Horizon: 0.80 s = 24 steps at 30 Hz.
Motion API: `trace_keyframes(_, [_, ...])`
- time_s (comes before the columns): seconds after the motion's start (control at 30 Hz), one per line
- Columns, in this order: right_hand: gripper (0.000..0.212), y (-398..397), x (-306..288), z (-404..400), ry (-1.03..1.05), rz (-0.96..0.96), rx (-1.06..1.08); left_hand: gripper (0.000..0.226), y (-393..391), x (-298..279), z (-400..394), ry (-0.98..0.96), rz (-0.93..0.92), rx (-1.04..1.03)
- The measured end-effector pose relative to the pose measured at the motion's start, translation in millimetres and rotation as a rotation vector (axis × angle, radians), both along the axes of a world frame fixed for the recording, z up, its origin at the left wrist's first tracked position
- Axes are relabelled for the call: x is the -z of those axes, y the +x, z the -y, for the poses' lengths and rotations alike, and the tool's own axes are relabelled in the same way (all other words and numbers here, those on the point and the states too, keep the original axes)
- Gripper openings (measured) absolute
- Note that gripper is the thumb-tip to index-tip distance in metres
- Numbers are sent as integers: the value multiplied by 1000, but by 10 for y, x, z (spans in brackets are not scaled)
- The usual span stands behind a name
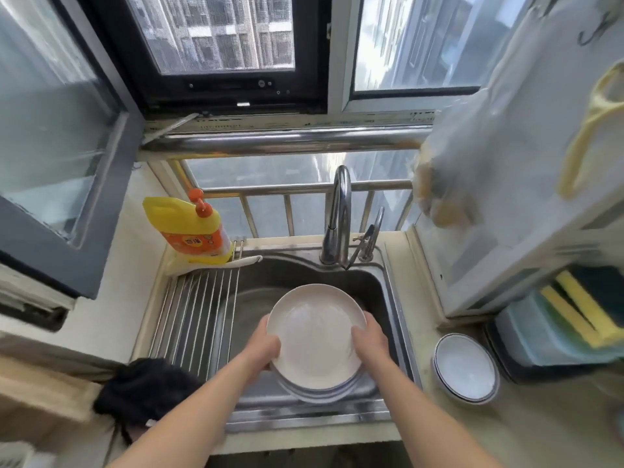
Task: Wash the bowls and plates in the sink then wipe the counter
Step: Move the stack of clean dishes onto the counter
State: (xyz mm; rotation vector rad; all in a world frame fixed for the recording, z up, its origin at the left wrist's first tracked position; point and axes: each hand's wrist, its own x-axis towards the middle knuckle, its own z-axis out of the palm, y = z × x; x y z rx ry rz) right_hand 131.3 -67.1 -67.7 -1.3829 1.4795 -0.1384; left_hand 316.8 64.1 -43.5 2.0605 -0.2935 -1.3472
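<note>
We see a beige plate [315, 336] held over the steel sink [388, 298]. Left hand [265, 346] fingers curl round its left rim; right hand [369, 337] fingers lie on its right face, thumb behind. More dishes [324, 393] sit stacked beneath in the basin. On the counter [422, 430], right of the sink: stacked blue-rimmed bowls [466, 368]. Yellow detergent bottle [189, 226] stands at back left.

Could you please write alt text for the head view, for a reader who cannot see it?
Two hands, left and right, hold a beige plate over a steel sink below a tap. A drying rack and detergent bottle sit left; stacked bowls sit right.
</note>
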Motion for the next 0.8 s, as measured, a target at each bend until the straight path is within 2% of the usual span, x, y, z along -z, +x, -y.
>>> trace_keyframes(0.2, [38,-270,-339,-298,-182,-31,209,66,-140,-226,23,-164,1,124])
trace_keyframes(0.27, [38,-435,-450,-409,-218,-42,286,73,-225,-255,38,-216,-21,166])
trace_keyframes(0.43, [34,-1008,-580,-681,-263,-45,452,71,-706,-468,99,-318,10,377])
trace_keyframes(0.67, [36,-1945,-593,-962,-284,-129,648,71,-1607,-524,21,-347,-20,514])
trace_keyframes(0.8, [32,-2443,-416,-1048,-302,-186,725,79,-2010,-158,62,-297,4,519])
